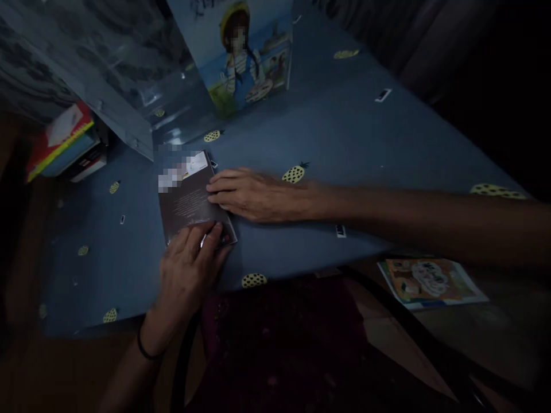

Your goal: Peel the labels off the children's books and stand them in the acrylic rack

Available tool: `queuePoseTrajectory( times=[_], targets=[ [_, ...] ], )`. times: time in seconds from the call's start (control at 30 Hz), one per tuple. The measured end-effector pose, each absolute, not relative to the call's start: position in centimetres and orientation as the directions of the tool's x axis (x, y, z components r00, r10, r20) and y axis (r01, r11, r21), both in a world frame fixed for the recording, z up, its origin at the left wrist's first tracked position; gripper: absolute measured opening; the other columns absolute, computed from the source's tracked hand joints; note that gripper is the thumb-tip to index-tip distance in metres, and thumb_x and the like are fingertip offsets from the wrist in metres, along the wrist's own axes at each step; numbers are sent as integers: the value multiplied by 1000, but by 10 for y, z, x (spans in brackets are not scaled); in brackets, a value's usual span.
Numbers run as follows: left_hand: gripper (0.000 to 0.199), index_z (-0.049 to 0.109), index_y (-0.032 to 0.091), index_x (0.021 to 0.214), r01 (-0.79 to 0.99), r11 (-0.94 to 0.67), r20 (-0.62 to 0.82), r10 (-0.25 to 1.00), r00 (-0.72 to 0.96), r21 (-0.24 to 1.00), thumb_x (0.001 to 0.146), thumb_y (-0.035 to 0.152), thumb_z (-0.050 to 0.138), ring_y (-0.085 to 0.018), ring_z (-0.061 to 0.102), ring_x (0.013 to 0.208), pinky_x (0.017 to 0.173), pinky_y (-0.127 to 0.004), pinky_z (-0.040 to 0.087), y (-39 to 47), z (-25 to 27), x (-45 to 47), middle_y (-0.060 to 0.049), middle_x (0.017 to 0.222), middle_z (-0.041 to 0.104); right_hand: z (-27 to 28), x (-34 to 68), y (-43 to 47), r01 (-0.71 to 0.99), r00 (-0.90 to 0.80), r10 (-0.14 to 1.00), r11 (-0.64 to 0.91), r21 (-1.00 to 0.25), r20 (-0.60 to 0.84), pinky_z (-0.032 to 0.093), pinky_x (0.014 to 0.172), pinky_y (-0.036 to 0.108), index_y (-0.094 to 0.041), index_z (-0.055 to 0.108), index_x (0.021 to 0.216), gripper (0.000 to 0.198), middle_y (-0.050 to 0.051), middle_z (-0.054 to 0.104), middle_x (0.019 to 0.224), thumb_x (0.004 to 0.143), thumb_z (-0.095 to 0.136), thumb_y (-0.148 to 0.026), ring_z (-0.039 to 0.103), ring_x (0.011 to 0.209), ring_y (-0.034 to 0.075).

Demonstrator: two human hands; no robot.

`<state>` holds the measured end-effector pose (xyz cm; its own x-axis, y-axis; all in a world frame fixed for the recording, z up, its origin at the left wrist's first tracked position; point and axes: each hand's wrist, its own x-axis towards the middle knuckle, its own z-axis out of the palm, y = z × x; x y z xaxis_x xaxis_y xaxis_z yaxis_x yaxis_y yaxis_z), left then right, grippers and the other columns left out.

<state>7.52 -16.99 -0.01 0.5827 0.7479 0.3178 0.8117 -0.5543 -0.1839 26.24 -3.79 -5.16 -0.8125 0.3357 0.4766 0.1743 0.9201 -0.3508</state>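
Observation:
A dark book (pixel 185 207) with small pale print and a light picture strip at its top lies closed and slightly turned on the blue tablecloth. Bent over its lower edge are the fingers of my left hand (pixel 187 267), which holds it there, the thumb at the lower right corner. From the right, my right hand (pixel 252 195) lies flat, its outstretched fingertips resting on the book's right side. A dark band (pixel 146 347) circles my left wrist.
A large picture (pixel 241 63) of a figure in a yellow hat stands at the back. Stacked books (pixel 69 140) lie at the left by a pale upright panel (pixel 124 129). Below the table's front edge, at the right, are colourful booklets (pixel 430 280). Pineapples pattern the tablecloth (pixel 336 132).

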Motion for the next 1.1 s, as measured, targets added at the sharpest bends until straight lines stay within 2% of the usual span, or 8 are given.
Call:
queuePoseTrajectory(
  times=[0.23, 0.4, 0.57, 0.8, 0.97, 1.1],
  targets=[
    [27, 60, 11, 119, 758, -598, 267, 710, 652, -261, 96, 24, 65, -23, 67, 86, 64, -31, 49, -169, 11, 79, -11, 103, 74, -47, 279, -52, 104, -839, 297, 910, -402, 456, 41, 114, 45, -10, 64, 128, 32, 15, 62, 138, 104, 46, -21, 46, 139, 25],
    [29, 61, 9, 121, 735, -611, 256, 690, 677, -294, 95, 22, 67, -23, 68, 86, 60, -30, 46, -169, 13, 80, -11, 102, 75, -47, 281, -50, 44, -850, 253, 907, -418, 461, 41, 113, 45, -10, 63, 128, 30, 14, 64, 134, 101, 56, -22, 45, 140, 26],
    [28, 62, 9, 119, 728, -610, 246, 688, 682, -313, 94, 18, 68, -23, 67, 84, 60, -30, 46, -171, 13, 79, -12, 102, 75, -51, 282, -47, -13, -873, 198, 904, -426, 445, 39, 113, 44, -11, 62, 129, 34, 13, 61, 138, 98, 63, -25, 44, 141, 26],
    [29, 59, 12, 124, 768, -605, 259, 724, 640, -208, 95, 10, 62, -22, 68, 84, 62, -29, 47, -172, 13, 74, -11, 100, 74, -56, 282, -44, -46, -862, 195, 889, -455, 468, 38, 113, 41, -14, 60, 130, 35, 12, 60, 139, 98, 64, -26, 43, 141, 24],
    [17, 62, 14, 115, 825, -555, 224, 795, 564, -106, 99, 13, 57, -20, 67, 81, 62, -28, 46, -170, 17, 75, -7, 94, 73, -47, 282, -47, -64, -861, 204, 865, -498, 465, 43, 108, 42, -15, 63, 128, 32, 10, 65, 130, 98, 65, -24, 52, 131, 24],
    [15, 63, 14, 111, 834, -550, 231, 806, 545, -50, 100, 14, 54, -19, 66, 79, 68, -29, 48, -169, 19, 75, -6, 92, 73, -43, 283, -49, -53, -858, 219, 862, -504, 465, 44, 105, 41, -13, 64, 127, 31, 11, 66, 128, 97, 65, -23, 54, 129, 24]
  ],
)
